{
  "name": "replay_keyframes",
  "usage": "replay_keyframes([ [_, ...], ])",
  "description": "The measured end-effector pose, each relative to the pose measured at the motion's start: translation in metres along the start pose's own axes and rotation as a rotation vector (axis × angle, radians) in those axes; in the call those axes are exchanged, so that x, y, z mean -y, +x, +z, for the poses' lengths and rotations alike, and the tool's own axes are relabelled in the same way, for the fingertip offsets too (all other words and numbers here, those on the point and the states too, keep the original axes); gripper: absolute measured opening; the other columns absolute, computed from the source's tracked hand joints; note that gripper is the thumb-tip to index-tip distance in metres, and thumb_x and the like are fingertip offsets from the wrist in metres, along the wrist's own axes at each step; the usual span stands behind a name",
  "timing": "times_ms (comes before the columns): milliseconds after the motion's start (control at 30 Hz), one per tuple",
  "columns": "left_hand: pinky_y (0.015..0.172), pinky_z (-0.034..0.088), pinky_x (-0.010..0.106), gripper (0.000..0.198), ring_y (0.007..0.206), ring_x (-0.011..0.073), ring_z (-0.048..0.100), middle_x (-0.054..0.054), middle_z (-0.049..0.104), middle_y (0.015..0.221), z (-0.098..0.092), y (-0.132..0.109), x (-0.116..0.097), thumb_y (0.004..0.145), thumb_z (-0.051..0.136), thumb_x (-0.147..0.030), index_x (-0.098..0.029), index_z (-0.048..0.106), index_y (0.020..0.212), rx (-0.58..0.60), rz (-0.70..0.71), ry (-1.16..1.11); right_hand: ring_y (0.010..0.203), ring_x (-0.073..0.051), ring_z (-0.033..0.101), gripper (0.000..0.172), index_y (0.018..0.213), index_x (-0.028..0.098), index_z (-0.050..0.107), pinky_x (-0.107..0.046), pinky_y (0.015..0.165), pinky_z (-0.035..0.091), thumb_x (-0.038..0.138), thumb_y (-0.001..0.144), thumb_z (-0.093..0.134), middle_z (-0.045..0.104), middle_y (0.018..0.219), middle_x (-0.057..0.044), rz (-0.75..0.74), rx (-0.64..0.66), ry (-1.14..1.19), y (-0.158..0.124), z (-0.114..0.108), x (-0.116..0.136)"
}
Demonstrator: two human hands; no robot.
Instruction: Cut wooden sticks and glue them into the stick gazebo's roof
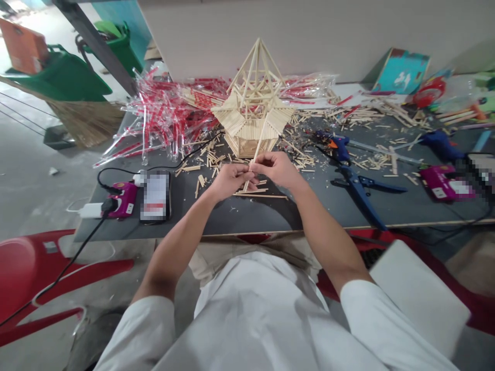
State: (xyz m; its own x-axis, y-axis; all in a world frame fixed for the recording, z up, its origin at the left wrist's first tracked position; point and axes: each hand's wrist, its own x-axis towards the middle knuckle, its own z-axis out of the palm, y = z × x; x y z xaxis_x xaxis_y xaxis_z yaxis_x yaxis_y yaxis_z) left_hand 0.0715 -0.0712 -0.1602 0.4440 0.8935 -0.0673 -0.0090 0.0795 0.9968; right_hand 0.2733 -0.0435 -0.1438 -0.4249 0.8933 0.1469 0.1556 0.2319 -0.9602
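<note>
My left hand (233, 180) and my right hand (274, 168) meet near the table's front edge. The fingers of both are closed around a thin wooden stick (261, 138), which slants up and to the right. Just behind them stands a model building made of wooden sticks (247, 126), with a flared lower roof and an open pointed frame on top. The held stick's upper part overlaps the model in view; whether they touch I cannot tell. Several loose sticks (266, 196) lie on the table just below my hands.
A phone (155, 197) and a purple power block (124, 200) lie left on the dark table (201, 219). Blue cutters (361, 193) and a blue glue gun (337, 146) lie right. Red-and-clear plastic wrappers (166, 111) pile behind, with stick scraps (216, 157) around the model.
</note>
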Motion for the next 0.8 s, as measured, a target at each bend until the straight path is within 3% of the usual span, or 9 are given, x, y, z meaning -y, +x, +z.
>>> replay_keyframes([
  [100, 0.073, 0.065, 0.032, 0.032, 0.073, 0.0197, 0.078, 0.012, 0.080, 0.090, 0.002, -0.002, -0.003, 0.087, 0.080, -0.042, -0.011, 0.073, 0.092, -0.008, -0.071, -0.037, 0.078, -0.018, 0.065, 0.033, 0.096, 0.017, 0.077, -0.034, 0.075, 0.050, 0.048, 0.086, 0.076, 0.077, 0.090, -0.006, 0.029, -0.006, -0.177, -0.015, -0.015, 0.014],
  [267, 0.069, 0.065, 0.031, 0.037, 0.070, 0.0191, 0.077, 0.014, 0.081, 0.089, 0.003, -0.005, -0.006, 0.080, 0.088, -0.043, -0.010, 0.075, 0.090, -0.012, -0.179, -0.096, 0.090, -0.024, 0.071, 0.026, 0.102, 0.021, 0.078, -0.039, 0.085, 0.054, 0.042, 0.089, 0.072, 0.077, 0.107, -0.009, 0.072, -0.261, -0.563, -0.078, -0.067, 0.029],
  [367, 0.071, 0.066, 0.032, 0.042, 0.071, 0.0200, 0.078, 0.015, 0.081, 0.093, 0.001, -0.005, -0.005, 0.075, 0.092, -0.046, -0.011, 0.077, 0.092, 0.041, -0.221, -0.142, 0.088, -0.026, 0.071, 0.030, 0.109, 0.021, 0.076, -0.041, 0.089, 0.055, 0.042, 0.088, 0.072, 0.076, 0.107, -0.012, 0.147, -0.367, -0.824, -0.122, -0.110, 0.017],
  [433, 0.072, 0.067, 0.032, 0.044, 0.072, 0.0204, 0.078, 0.015, 0.081, 0.093, 0.000, -0.005, -0.005, 0.073, 0.093, -0.048, -0.011, 0.078, 0.093, 0.076, -0.234, -0.153, 0.102, -0.028, 0.069, 0.031, 0.114, 0.019, 0.075, -0.040, 0.100, 0.051, 0.040, 0.093, 0.067, 0.074, 0.112, -0.016, 0.128, -0.442, -1.007, -0.148, -0.136, 0.002],
  [500, 0.073, 0.067, 0.033, 0.046, 0.073, 0.0208, 0.079, 0.015, 0.082, 0.093, 0.000, -0.005, -0.005, 0.072, 0.093, -0.049, -0.011, 0.078, 0.093, 0.101, -0.242, -0.155, 0.116, -0.029, 0.065, 0.038, 0.124, 0.017, 0.072, -0.036, 0.108, 0.046, 0.039, 0.094, 0.067, 0.071, 0.121, -0.019, 0.164, -0.403, -1.112, -0.170, -0.158, -0.016],
  [633, 0.071, 0.067, 0.031, 0.048, 0.075, 0.0214, 0.079, 0.015, 0.082, 0.091, 0.002, -0.006, -0.006, 0.071, 0.094, -0.051, -0.011, 0.079, 0.094, 0.130, -0.247, -0.154, 0.145, -0.036, 0.045, 0.084, 0.154, 0.010, 0.047, -0.037, 0.122, 0.032, 0.054, 0.088, 0.074, 0.051, 0.153, -0.026, 0.343, -0.254, -1.259, -0.202, -0.184, -0.047],
  [800, 0.070, 0.067, 0.032, 0.047, 0.074, 0.0217, 0.079, 0.016, 0.081, 0.092, 0.002, -0.007, -0.006, 0.074, 0.092, -0.051, -0.010, 0.079, 0.094, 0.146, -0.242, -0.118, 0.155, -0.039, 0.030, 0.098, 0.165, 0.003, 0.024, -0.045, 0.126, 0.024, 0.069, 0.097, 0.049, 0.035, 0.164, -0.032, 0.512, -0.201, -1.363, -0.219, -0.193, -0.060],
])
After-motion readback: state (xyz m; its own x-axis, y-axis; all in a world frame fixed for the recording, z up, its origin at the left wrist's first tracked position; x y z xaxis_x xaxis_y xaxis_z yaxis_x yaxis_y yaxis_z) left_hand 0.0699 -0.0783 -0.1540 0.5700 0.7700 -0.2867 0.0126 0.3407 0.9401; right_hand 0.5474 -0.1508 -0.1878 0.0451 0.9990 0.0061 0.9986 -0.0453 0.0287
